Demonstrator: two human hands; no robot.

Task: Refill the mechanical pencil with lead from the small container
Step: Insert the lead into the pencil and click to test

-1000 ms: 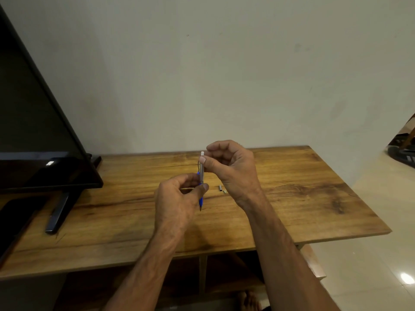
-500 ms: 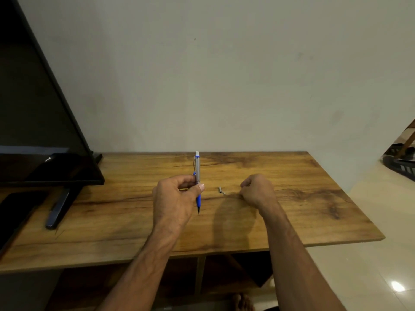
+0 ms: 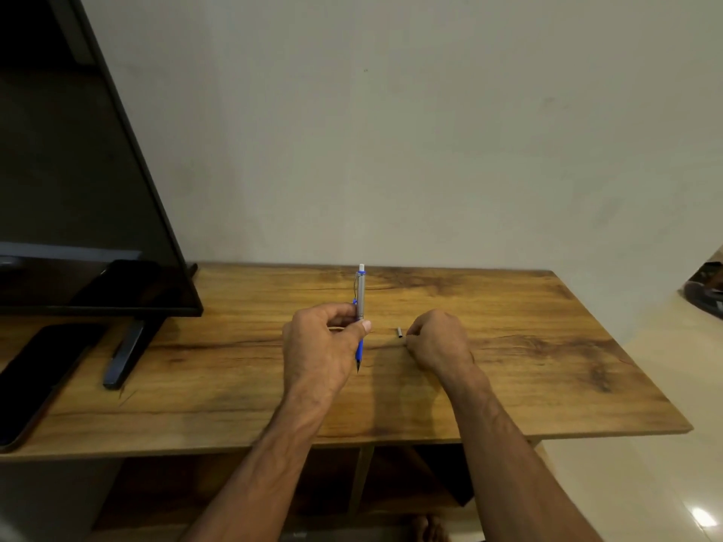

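The person's left hand (image 3: 319,346) is closed around a slim mechanical pencil with a grey metal barrel and blue grip (image 3: 360,307), pinching it between thumb and curled fingers at about the middle of its length. The pencil stands nearly upright above the table, its white end pointing up towards the wall and its dark writing tip pointing down, clear of the wood as far as can be judged.

The right hand (image 3: 438,342) rests low on the tabletop just to the right of the pencil, its fingers curled inward into a loose fist with the fingertips brought together near the surface. Whether those fingertips hold anything cannot be told, since they are turned away and bunched. Just beside them, on the left, a small grey cylindrical piece (image 3: 399,332) lies on the wood; it is too small to say whether the fingers touch it, or whether it is a cap or the lead container.

Both bare forearms reach in from the lower edge of the view, over the front edge of the brown wooden table with dark grain (image 3: 547,365). At the left, well apart from the hands, a black flat screen on a dark stand (image 3: 78,189) rises against the pale wall, and a black phone (image 3: 35,377) lies flat on the table in front of it.
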